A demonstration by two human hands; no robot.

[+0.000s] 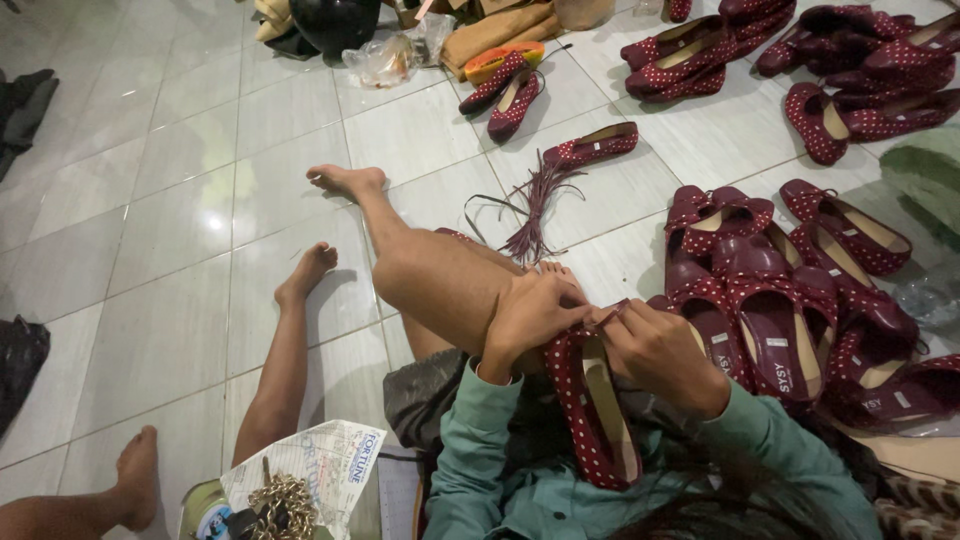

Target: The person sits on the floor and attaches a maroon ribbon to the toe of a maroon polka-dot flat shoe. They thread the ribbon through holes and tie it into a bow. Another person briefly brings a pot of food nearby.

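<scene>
Matt dotted cloth shoe (590, 400), glossy smooth floor tiles (170, 230), leathery strips (535, 205).

Head camera looks steeply down, close over lap.

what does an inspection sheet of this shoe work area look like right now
surface: pale tiled floor, glossy, the person sits on it
job's things: dark red dotted flat shoe in the lap, toe toward the raised knee; bundle of red strips on the floor ahead
clutter: heap of matching shoes at the right, more pairs at top right, clear plastic bag, printed sack with a chain at the bottom
grippers: left hand and right hand both pinch at the shoe's front edge
cables: nothing seen
surroundings: another person's bare leg and foot at lower left; dark cloth at the left edge
</scene>
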